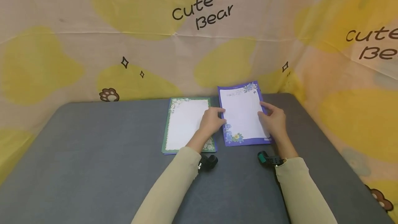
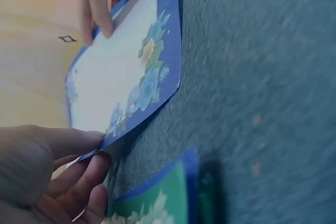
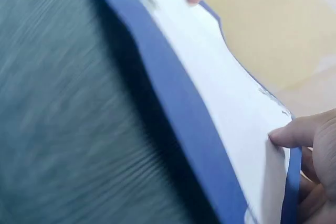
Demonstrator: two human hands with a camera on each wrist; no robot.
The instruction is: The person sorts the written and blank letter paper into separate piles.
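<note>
A blue-bordered sheet [image 1: 242,113] with blue flowers is held up off the grey table, between both hands. At its left edge, the left hand [image 1: 212,120] pinches it, thumb on top and fingers beneath, as the left wrist view shows. The right hand [image 1: 275,120] pinches the right edge; in the right wrist view its thumb lies on the white face of the sheet [image 3: 226,103]. Beside it on the left lies a green-bordered sheet [image 1: 186,123] with flowers, partly covered by the left forearm, with blue edges showing beneath it.
The grey table [image 1: 102,158] extends to the left and toward the front. Behind it and on the right hangs a yellow and pale cloth [image 1: 149,9] with printed words. Dark devices are strapped at both wrists.
</note>
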